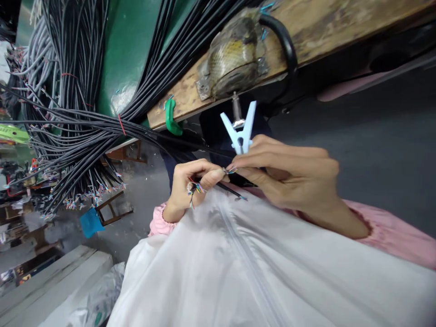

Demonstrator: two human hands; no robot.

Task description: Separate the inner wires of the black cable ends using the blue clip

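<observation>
My left hand [190, 184] is closed around the stripped end of a black cable [229, 190], with coloured inner wires [195, 187] sticking out between its fingers. My right hand [289, 175] pinches thin wire ends [230, 170] between thumb and forefinger, touching the left hand's fingertips. Just above the fingers a pale blue plastic clip [241, 129] hangs on a metal pin [236, 111]. Both wrists wear pink sleeves. A white plastic sheet [259, 268] lies under both hands.
A thick bundle of black cables [85, 136] with stripped coloured ends fans out at left, tied with red bands. A worn wooden bench edge [323, 32] carries a taped lump [235, 54] and a green hook [172, 118]. White boxes [51, 286] sit at lower left.
</observation>
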